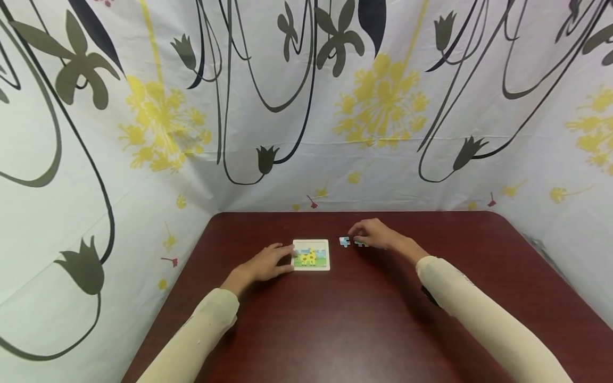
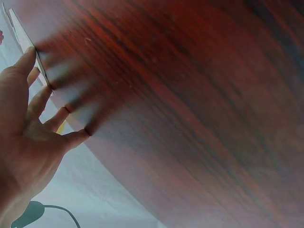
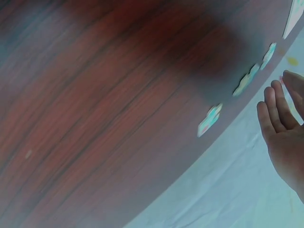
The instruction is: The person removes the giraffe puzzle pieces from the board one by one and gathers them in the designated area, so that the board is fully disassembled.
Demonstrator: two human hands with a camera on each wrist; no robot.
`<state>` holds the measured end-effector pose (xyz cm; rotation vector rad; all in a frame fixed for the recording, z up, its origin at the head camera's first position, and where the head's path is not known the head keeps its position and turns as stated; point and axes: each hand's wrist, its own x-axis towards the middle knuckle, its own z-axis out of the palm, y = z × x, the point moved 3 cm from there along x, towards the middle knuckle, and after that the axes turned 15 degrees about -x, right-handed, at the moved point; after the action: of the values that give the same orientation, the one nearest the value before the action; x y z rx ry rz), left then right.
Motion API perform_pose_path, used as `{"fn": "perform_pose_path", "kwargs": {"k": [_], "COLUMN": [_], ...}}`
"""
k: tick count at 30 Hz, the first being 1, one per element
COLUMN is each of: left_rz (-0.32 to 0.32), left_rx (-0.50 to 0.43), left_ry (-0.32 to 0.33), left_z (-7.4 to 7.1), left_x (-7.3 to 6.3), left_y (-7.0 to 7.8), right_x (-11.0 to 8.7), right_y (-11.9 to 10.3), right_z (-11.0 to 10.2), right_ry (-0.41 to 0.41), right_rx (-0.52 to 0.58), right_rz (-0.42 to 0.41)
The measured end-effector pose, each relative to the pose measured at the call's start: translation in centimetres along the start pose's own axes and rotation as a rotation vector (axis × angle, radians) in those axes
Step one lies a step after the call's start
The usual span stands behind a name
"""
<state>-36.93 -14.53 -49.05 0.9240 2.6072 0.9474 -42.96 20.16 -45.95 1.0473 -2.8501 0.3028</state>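
Observation:
A small puzzle tray (image 1: 311, 269) with a pale frame and a yellow giraffe picture lies on the table. My left hand (image 1: 267, 264) is at its left side, fingers spread, with fingertips touching the frame; the left wrist view shows the tray edge (image 2: 21, 28) against that hand (image 2: 26, 128). To the right of the tray, my right hand (image 1: 377, 234) hovers over loose jigsaw pieces with relaxed fingers. One blue-white piece (image 1: 345, 241) lies between hand and tray; another piece (image 1: 361, 244) is partly hidden under the fingers. Nothing shows in the right hand (image 3: 284, 130).
In the right wrist view, three separate pieces, the nearest a pale one (image 3: 209, 120), lie in a row leading to the tray (image 3: 293, 19). The dark red-brown table (image 1: 306, 330) ends at a patterned cloth (image 1: 297, 122) hanging behind and along the sides.

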Motion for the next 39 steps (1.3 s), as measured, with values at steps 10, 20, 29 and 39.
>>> {"fn": "perform_pose_path", "kwargs": {"k": [10,20,29,39], "left_rz": [-0.026,-0.036,-0.032,-0.035], "left_rx": [-0.017,-0.028,-0.046,-0.11], "left_ry": [0.006,0.004,0.003,0.035], "left_z": [0.0,0.0,0.3,0.1], "left_x": [-0.4,-0.4,-0.3,0.0], "left_y": [0.1,-0.2,-0.4,-0.3], "right_x": [2.6,5.0,6.8,7.7], "right_y": [-3.6,-7.0,-9.7,-10.6], "right_z": [1.2,2.8,4.1,4.5], "right_ry": [-0.004,-0.018,-0.059,-0.113], "right_rx": [0.025,0.071,0.122,0.098], "right_rz": [-0.06,-0.139,-0.143,-0.037]}}
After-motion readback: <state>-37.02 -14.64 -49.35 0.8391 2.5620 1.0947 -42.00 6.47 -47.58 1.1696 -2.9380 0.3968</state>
